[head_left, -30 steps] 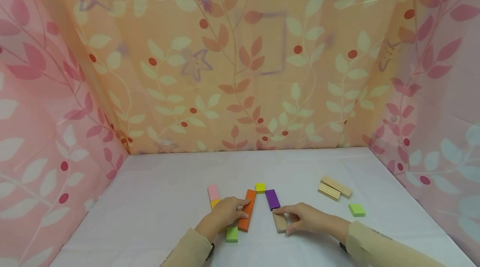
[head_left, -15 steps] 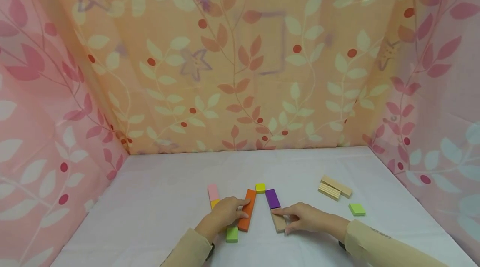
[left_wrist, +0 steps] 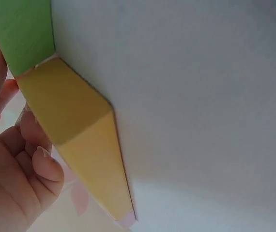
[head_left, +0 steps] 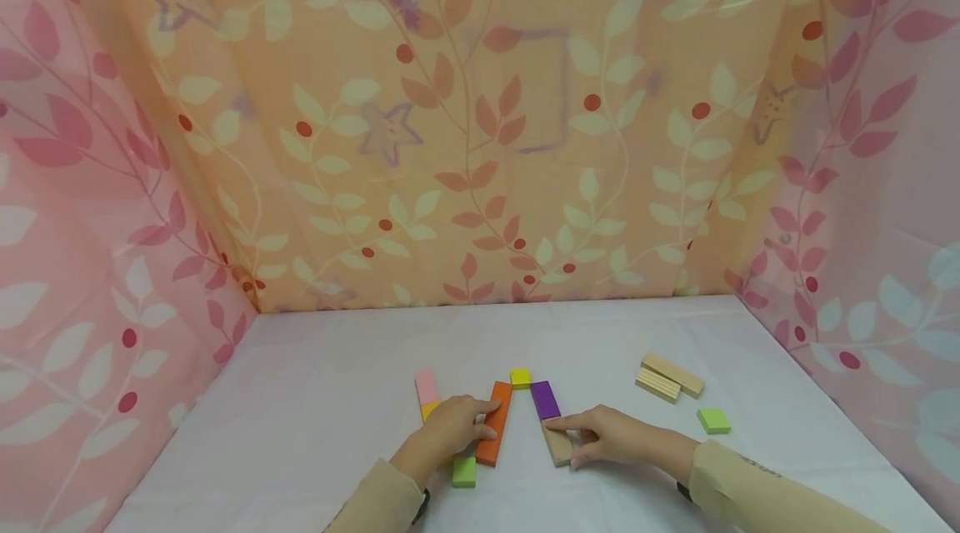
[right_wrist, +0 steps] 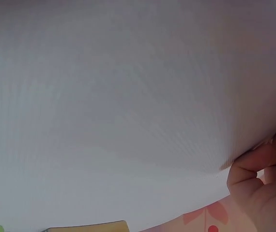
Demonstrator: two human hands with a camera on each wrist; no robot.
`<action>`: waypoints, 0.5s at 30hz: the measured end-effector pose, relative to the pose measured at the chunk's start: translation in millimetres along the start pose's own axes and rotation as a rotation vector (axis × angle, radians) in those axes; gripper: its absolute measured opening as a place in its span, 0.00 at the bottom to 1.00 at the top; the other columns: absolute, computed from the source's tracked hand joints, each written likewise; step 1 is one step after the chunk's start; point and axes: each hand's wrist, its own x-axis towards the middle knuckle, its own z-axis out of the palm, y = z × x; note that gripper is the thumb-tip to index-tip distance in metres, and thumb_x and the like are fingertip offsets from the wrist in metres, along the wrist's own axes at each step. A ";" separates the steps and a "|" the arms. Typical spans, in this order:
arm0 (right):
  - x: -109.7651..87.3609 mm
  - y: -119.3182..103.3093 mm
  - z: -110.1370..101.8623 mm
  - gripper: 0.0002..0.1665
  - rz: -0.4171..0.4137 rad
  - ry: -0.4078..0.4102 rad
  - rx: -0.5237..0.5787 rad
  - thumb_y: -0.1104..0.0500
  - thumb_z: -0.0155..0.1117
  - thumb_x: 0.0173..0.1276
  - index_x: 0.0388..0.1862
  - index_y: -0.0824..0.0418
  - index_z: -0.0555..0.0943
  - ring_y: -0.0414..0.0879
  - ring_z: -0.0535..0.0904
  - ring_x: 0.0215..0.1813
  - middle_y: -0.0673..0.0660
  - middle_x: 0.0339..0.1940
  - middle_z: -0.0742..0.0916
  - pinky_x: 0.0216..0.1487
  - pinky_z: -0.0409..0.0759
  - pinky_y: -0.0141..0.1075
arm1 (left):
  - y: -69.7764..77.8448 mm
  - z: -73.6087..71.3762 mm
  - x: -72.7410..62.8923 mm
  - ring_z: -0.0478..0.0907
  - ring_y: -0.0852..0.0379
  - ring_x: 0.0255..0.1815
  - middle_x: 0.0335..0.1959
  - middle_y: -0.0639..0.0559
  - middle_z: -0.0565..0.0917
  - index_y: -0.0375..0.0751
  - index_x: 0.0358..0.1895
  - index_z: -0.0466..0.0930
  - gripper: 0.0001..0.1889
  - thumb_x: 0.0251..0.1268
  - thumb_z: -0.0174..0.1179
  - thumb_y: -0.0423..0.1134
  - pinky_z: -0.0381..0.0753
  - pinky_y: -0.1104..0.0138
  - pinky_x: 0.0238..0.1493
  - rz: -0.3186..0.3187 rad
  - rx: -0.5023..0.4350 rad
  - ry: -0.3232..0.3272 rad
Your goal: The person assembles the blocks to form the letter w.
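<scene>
In the head view my left hand (head_left: 450,429) rests its index fingertip and thumb on the top of a long orange block (head_left: 492,441) lying flat on the cloth. Beside that hand lies a lime green block (head_left: 464,473). A yellow-orange block (left_wrist: 70,111), partly behind the hand in the head view, adjoins a pink block (head_left: 427,387). My right hand (head_left: 611,435) pinches a plain wooden block (head_left: 558,443) between index finger and thumb. This block lines up end to end with a purple block (head_left: 545,400). A small yellow block (head_left: 521,378) sits between the far ends of the orange and purple blocks.
On the right of the white tablecloth (head_left: 337,366) lie a plain wooden block (head_left: 675,372), a ridged wooden block (head_left: 657,384) and a second lime green block (head_left: 713,420). Leaf-patterned cloth walls (head_left: 465,141) close off the back and sides.
My right hand has slid the wooden block slightly left, so that it lines up more closely with the purple block. My left hand stays on the orange block.
</scene>
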 end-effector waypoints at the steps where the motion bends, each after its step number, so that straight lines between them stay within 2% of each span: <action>1: 0.0 -0.6 0.0 0.34 0.003 -0.001 0.006 0.51 0.69 0.62 0.67 0.53 0.75 0.31 0.64 0.25 0.41 0.20 0.69 0.27 0.63 0.26 | 0.2 0.0 -0.2 0.77 0.46 0.55 0.53 0.45 0.83 0.51 0.62 0.79 0.25 0.61 0.66 0.49 0.74 0.53 0.57 0.004 0.006 0.003; 9: -6.1 3.8 -13.6 0.38 0.026 0.005 0.030 0.56 0.72 0.60 0.69 0.61 0.71 0.33 0.68 0.28 0.43 0.23 0.75 0.30 0.69 0.28 | 3.3 2.3 -2.0 0.78 0.48 0.51 0.51 0.46 0.83 0.46 0.62 0.79 0.25 0.61 0.66 0.47 0.74 0.55 0.57 0.045 0.042 0.042; 15: -20.2 11.1 -33.4 0.35 0.068 0.060 0.022 0.57 0.70 0.62 0.67 0.65 0.73 0.35 0.67 0.26 0.45 0.23 0.75 0.27 0.68 0.28 | 10.0 2.7 -1.7 0.77 0.54 0.42 0.46 0.49 0.84 0.45 0.63 0.77 0.26 0.61 0.67 0.45 0.77 0.59 0.52 0.060 0.069 0.050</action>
